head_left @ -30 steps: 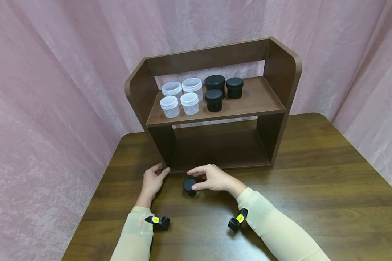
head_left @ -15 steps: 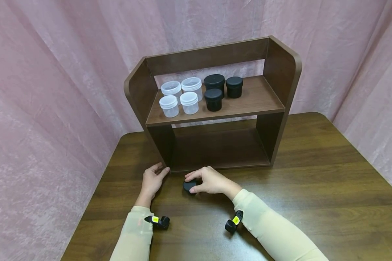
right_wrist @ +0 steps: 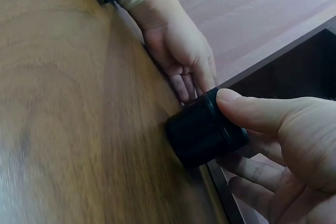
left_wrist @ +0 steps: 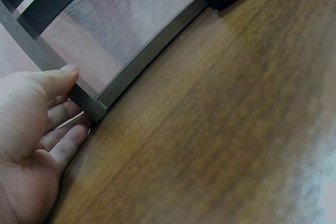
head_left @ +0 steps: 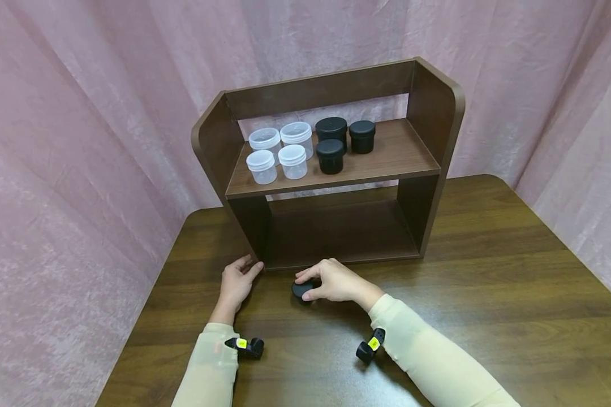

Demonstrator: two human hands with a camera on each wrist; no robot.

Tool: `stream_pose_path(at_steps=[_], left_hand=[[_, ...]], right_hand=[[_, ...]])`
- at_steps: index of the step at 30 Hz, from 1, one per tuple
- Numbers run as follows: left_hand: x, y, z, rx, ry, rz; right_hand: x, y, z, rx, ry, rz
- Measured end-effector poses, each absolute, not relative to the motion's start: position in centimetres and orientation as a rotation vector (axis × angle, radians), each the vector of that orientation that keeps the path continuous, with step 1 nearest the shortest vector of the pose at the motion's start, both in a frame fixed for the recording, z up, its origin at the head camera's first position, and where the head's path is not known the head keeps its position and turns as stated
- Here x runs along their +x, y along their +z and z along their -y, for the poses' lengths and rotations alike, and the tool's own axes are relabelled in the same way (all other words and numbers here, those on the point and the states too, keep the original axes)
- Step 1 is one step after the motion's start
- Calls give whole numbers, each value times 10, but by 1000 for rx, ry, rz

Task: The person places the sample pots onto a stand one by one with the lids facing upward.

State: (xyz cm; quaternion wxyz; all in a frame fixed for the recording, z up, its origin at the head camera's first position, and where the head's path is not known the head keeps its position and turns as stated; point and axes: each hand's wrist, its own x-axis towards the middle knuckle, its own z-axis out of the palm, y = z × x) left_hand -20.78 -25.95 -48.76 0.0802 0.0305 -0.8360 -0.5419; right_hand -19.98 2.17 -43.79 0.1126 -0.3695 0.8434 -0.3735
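My right hand (head_left: 336,282) holds a small black screw-lid jar (head_left: 301,290) by its lid, thumb on the near side and fingers on the far side. In the right wrist view the jar (right_wrist: 202,129) is close over the wooden table, in front of the shelf. At the lower left corner of the brown two-tier shelf (head_left: 336,183), my left hand (head_left: 236,282) grips the side panel's front edge. The left wrist view has its thumb (left_wrist: 63,80) on that edge, with the other fingers along the panel's outer face.
On the upper tier stand two larger clear jars (head_left: 296,138), two smaller white-lidded jars (head_left: 292,161) and three black jars (head_left: 331,155). The lower tier (head_left: 336,232) is directly behind the held jar. Pink curtains (head_left: 107,113) hang around the wooden table (head_left: 489,282).
My right hand has closed its thumb and fingers on the black jar's lid, and the jar has shifted slightly to the right. My left hand stays at the shelf corner.
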Motion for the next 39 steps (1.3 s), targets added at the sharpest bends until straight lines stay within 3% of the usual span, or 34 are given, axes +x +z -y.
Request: stream_pose_path(at_steps=[25, 39], left_hand=[[-209, -490, 260, 90, -1604, 2530], [-210, -489, 260, 104, -1641, 2501]], right_hand=[[-196, -441, -85, -1096, -1104, -2500], [-214, -449, -103, -1175, -1214, -2327]])
